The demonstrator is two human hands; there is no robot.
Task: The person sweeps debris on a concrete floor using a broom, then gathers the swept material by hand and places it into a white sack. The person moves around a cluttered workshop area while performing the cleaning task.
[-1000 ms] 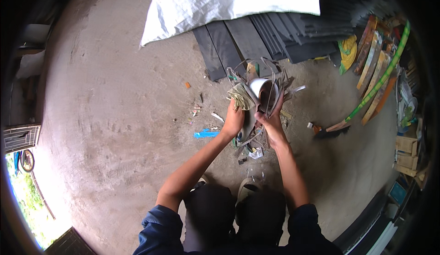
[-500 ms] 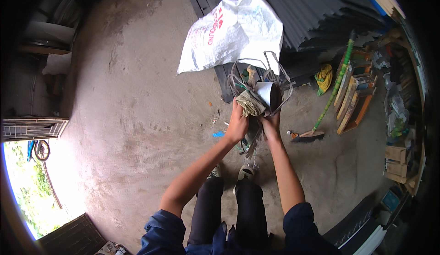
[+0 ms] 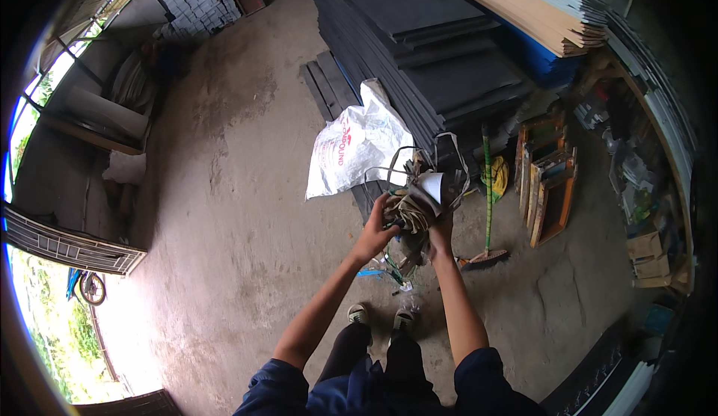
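Between left grip point(image 3: 370, 239) and right grip point(image 3: 440, 239), tangled scrap bundle point(image 3: 410, 213), touching both.

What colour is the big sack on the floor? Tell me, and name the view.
The sack is white with red printing; the head view shows it best.

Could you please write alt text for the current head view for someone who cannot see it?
A person's left hand and right hand hold a tangled bundle of greyish scrap. Beyond lie a white sack and stacked dark sheets, with a green-handled broom and wooden frames at right.
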